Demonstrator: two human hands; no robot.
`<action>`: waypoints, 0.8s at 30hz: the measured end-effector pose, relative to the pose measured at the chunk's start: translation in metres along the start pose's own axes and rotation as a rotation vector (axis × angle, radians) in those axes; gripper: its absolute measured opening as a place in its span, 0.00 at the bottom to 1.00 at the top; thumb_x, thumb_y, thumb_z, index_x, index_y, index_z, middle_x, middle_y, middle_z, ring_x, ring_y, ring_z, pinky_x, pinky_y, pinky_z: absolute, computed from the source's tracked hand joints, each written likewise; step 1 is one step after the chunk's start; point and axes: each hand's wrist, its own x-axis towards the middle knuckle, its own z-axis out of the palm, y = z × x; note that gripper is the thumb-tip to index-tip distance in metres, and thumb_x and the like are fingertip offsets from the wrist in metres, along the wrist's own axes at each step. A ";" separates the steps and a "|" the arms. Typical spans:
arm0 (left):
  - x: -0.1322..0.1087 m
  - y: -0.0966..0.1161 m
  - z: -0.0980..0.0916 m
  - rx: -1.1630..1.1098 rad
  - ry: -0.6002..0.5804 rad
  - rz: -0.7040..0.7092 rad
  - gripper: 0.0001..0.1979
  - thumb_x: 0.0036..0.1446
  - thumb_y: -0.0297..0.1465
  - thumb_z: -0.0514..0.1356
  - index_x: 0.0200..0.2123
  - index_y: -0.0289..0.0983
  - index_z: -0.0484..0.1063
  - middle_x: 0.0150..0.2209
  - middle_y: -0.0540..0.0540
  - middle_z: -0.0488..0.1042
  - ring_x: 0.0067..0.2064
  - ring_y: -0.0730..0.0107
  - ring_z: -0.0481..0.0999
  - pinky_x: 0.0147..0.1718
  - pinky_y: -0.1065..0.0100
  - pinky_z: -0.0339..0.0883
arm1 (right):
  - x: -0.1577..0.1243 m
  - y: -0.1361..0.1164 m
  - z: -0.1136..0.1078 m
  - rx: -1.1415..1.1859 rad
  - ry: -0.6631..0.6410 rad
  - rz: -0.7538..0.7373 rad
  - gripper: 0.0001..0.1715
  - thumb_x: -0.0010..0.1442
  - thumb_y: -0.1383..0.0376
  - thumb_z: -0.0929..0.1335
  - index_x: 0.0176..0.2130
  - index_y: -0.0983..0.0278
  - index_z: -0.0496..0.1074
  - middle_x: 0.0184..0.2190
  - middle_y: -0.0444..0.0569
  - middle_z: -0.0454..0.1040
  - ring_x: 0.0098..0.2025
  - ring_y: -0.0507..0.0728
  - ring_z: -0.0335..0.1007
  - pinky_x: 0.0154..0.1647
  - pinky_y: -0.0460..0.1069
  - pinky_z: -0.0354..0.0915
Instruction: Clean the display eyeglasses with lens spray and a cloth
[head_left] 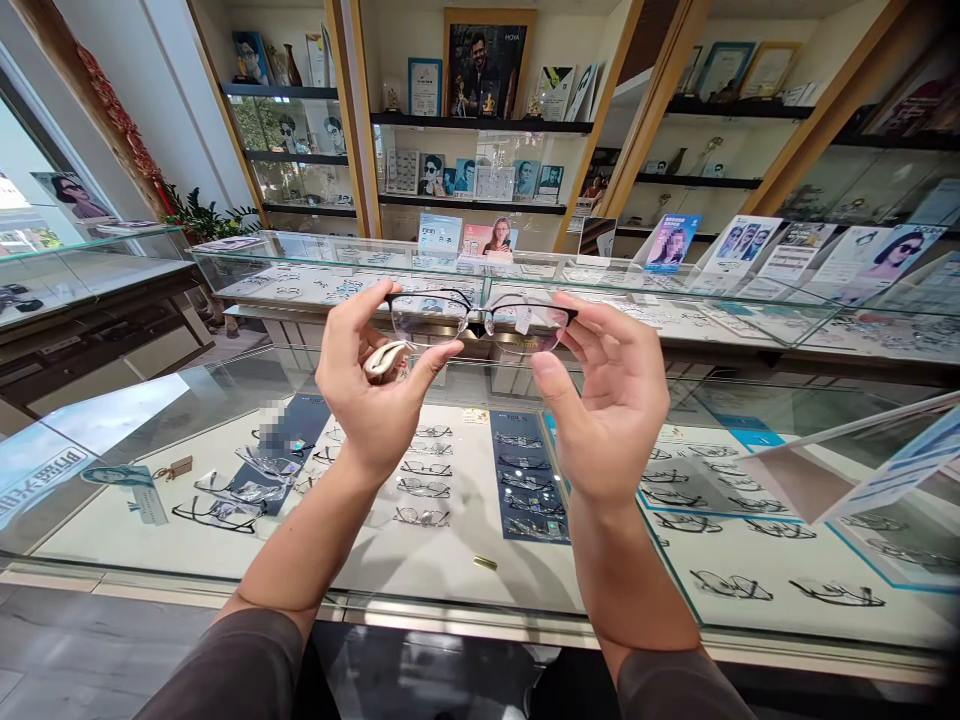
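Note:
A pair of eyeglasses [431, 312] with a dark upper rim and clear lenses is held up above the glass counter. My left hand [375, 385] grips its left end between fingers and thumb. Tucked in the same palm is a folded pale cloth [387, 360], partly hidden by the fingers. At the right end, my right hand [611, 400] has its fingertips on the frame's corner, with the thumb lower, near the lens. A small whitish tag or sticker shows on the right lens. The temples are hard to make out behind the frame.
Under my arms, the glass display counter [525, 588] holds rows of eyeglasses [424, 488] and dark blue trays [531, 480]. Several loose glasses [225, 505] lie at left. A tilted leaflet stand [862, 460] rises at right. Behind stands another glass case [300, 270] with cards on top.

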 end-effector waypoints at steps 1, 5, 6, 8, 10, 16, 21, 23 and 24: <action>0.000 -0.001 0.001 -0.005 -0.005 -0.004 0.38 0.60 0.54 0.73 0.67 0.46 0.68 0.60 0.40 0.76 0.42 0.64 0.80 0.37 0.61 0.76 | 0.000 0.000 0.000 0.015 0.012 0.000 0.24 0.67 0.54 0.75 0.60 0.52 0.75 0.61 0.53 0.78 0.67 0.68 0.74 0.71 0.72 0.70; -0.003 -0.008 0.008 -0.039 -0.027 0.004 0.41 0.58 0.54 0.74 0.69 0.48 0.67 0.62 0.40 0.75 0.49 0.57 0.81 0.39 0.59 0.77 | 0.003 0.004 0.000 0.054 0.101 -0.014 0.13 0.72 0.53 0.70 0.53 0.53 0.78 0.54 0.51 0.81 0.63 0.67 0.78 0.67 0.71 0.74; -0.004 -0.009 0.010 -0.039 -0.028 0.011 0.42 0.57 0.54 0.75 0.69 0.48 0.67 0.62 0.39 0.75 0.51 0.55 0.80 0.39 0.58 0.78 | 0.004 0.005 -0.001 0.059 0.120 -0.013 0.11 0.72 0.54 0.69 0.50 0.54 0.78 0.52 0.51 0.81 0.62 0.66 0.79 0.66 0.71 0.74; -0.006 -0.011 0.012 -0.021 -0.021 0.023 0.43 0.56 0.53 0.75 0.69 0.48 0.67 0.62 0.39 0.75 0.54 0.52 0.80 0.39 0.58 0.78 | 0.006 0.007 -0.002 0.076 0.142 0.000 0.09 0.72 0.55 0.70 0.47 0.55 0.78 0.50 0.50 0.82 0.60 0.66 0.80 0.65 0.70 0.75; -0.007 -0.012 0.013 0.004 -0.012 0.032 0.42 0.55 0.53 0.76 0.68 0.48 0.68 0.61 0.39 0.75 0.54 0.52 0.80 0.39 0.58 0.78 | 0.006 0.008 -0.003 0.100 0.151 0.020 0.09 0.71 0.55 0.71 0.46 0.56 0.78 0.48 0.50 0.82 0.58 0.65 0.81 0.65 0.70 0.75; -0.006 -0.010 0.013 -0.018 -0.009 0.040 0.41 0.57 0.53 0.74 0.69 0.48 0.67 0.61 0.39 0.76 0.53 0.54 0.80 0.38 0.59 0.77 | 0.007 0.010 -0.005 0.168 0.108 0.047 0.08 0.70 0.55 0.72 0.46 0.54 0.77 0.46 0.47 0.82 0.57 0.64 0.82 0.64 0.68 0.75; -0.005 -0.008 0.010 -0.021 -0.031 0.022 0.43 0.58 0.54 0.74 0.70 0.48 0.66 0.62 0.39 0.74 0.53 0.54 0.80 0.39 0.59 0.77 | 0.008 0.012 -0.007 0.150 0.090 0.080 0.10 0.69 0.53 0.73 0.45 0.54 0.76 0.43 0.47 0.81 0.55 0.64 0.83 0.60 0.65 0.78; -0.005 -0.007 0.009 -0.060 -0.036 0.014 0.43 0.58 0.54 0.74 0.70 0.48 0.65 0.62 0.39 0.74 0.51 0.56 0.81 0.39 0.59 0.78 | 0.008 0.012 -0.008 0.163 0.083 0.071 0.08 0.69 0.54 0.73 0.44 0.54 0.76 0.43 0.47 0.81 0.54 0.64 0.83 0.59 0.65 0.78; -0.004 -0.007 0.008 -0.090 -0.036 0.010 0.42 0.58 0.53 0.74 0.70 0.49 0.65 0.63 0.39 0.74 0.50 0.57 0.82 0.38 0.60 0.78 | 0.008 0.012 -0.008 0.171 0.078 0.061 0.07 0.69 0.55 0.73 0.44 0.54 0.76 0.42 0.47 0.80 0.53 0.64 0.83 0.59 0.64 0.78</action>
